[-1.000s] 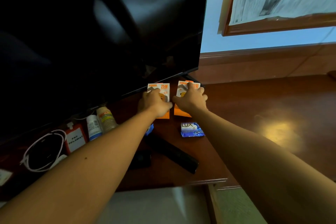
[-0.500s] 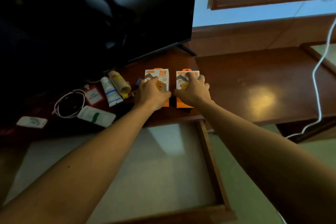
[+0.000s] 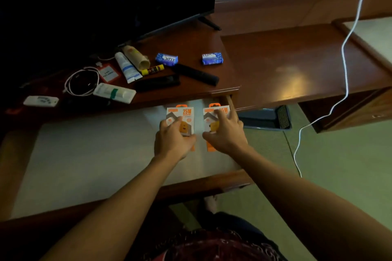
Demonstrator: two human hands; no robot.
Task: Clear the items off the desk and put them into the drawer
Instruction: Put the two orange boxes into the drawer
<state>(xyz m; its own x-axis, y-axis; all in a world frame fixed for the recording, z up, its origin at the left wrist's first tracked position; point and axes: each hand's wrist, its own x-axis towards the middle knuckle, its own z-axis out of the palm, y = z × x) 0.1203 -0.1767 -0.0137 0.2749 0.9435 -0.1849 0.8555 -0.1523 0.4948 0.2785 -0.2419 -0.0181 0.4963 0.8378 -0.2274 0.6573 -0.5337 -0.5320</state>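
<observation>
Two orange-and-white charger boxes are over the open drawer (image 3: 89, 154), at its right end. My left hand (image 3: 172, 140) grips the left charger box (image 3: 182, 115). My right hand (image 3: 226, 133) grips the right charger box (image 3: 214, 112), close to the drawer's right wall. Still on the desk (image 3: 275, 65) lie two blue soap bars (image 3: 167, 59) (image 3: 212, 58), two black remotes (image 3: 195, 74) (image 3: 157, 83), a white tube (image 3: 125, 66), a tan tube (image 3: 135, 57), a yellow glue stick (image 3: 152, 69), a coiled white cable (image 3: 81, 81), a red tag (image 3: 108, 73) and two white packets (image 3: 114, 93) (image 3: 40, 101).
A large dark TV (image 3: 106, 0) stands at the back left of the desk. A white cord (image 3: 345, 65) hangs across the desk's right part down to the green floor. A dark tray (image 3: 265, 117) sits on the floor under the desk. My foot shows below the drawer front.
Both hands have carried the two charger boxes from the desk top back and down over the open drawer. The view has tilted down, and the soap bars and remotes are uncovered.
</observation>
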